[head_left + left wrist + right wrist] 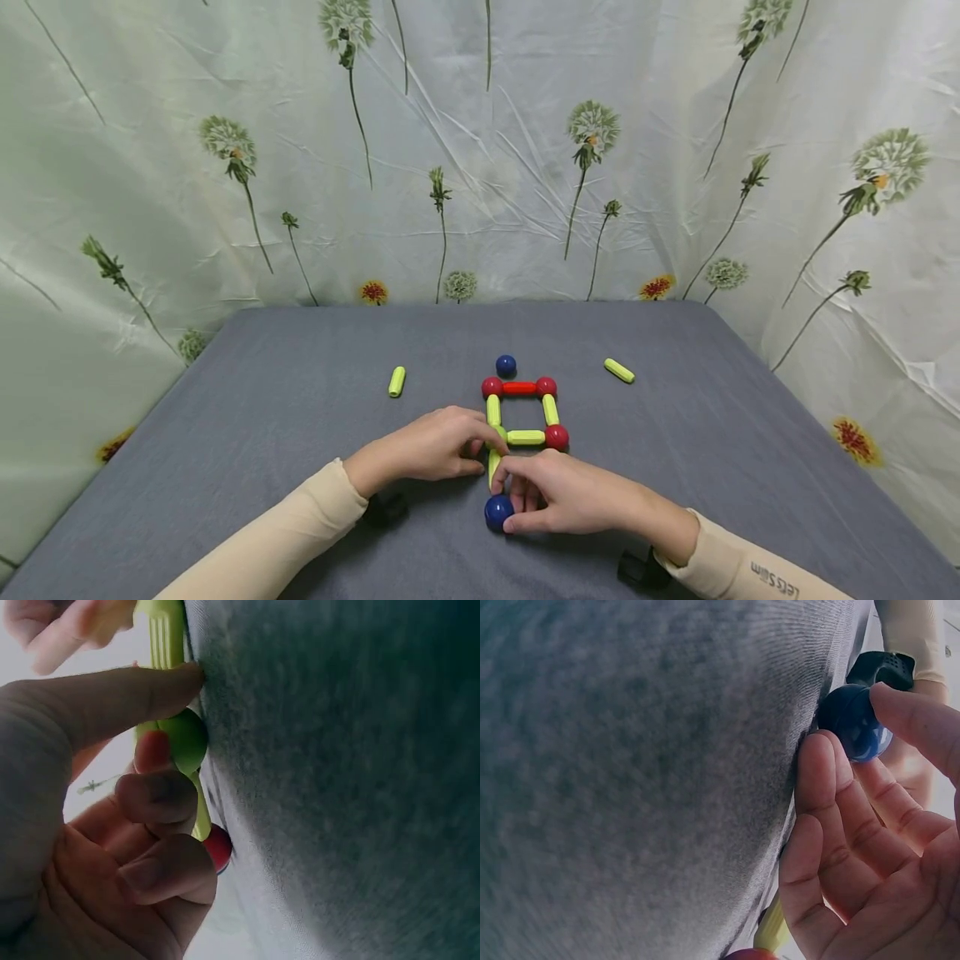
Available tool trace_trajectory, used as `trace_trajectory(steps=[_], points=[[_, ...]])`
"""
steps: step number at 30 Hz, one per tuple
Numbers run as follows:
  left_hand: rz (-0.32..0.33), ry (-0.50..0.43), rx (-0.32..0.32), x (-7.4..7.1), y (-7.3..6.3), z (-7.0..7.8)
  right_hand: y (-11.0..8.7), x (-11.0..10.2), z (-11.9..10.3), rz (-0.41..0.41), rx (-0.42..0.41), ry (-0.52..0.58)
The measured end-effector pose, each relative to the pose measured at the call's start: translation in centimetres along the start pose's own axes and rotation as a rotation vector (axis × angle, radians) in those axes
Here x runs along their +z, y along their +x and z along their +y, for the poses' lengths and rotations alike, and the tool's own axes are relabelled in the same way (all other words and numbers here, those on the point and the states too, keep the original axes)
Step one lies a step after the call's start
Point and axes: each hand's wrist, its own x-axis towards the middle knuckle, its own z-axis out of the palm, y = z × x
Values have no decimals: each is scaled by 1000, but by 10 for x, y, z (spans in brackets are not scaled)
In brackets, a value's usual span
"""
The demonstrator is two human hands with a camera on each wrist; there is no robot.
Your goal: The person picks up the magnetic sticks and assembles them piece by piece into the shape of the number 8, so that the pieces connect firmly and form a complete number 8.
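Note:
A square of rods and balls, apparently a magnetic construction set, lies on the grey cloth. It has red balls (557, 437) at three corners, a green ball (185, 741) at the near-left one, a red rod (519, 388) along the far side and yellow-green rods (526, 437) on the others. My left hand (442, 442) pinches around the green ball, its thumb over the joint with another yellow-green rod (493, 468). This rod points toward me. At its near end, my right hand (558, 492) holds a blue ball (495, 512) between thumb and fingertips.
A second blue ball (506, 365) sits just behind the square. One loose yellow-green rod (397, 382) lies to the left, and another loose rod (619, 371) to the right. The grey-covered table (315, 350) ends at a dandelion-print curtain (510, 167).

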Motion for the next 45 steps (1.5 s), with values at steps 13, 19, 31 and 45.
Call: trace_trajectory(steps=[13,19,31,45], points=[[-10,-19,61,-1,5,-4,0,0,2,3,-12,-6],[-15,-78,58,-1,5,-6,0,0,2,4,-11,-21],[-21,-121,51,-1,4,-8,0,-2,-2,58,-35,-73],[-29,-154,26,-1,0,-6,1,-1,0,50,-29,-35]])
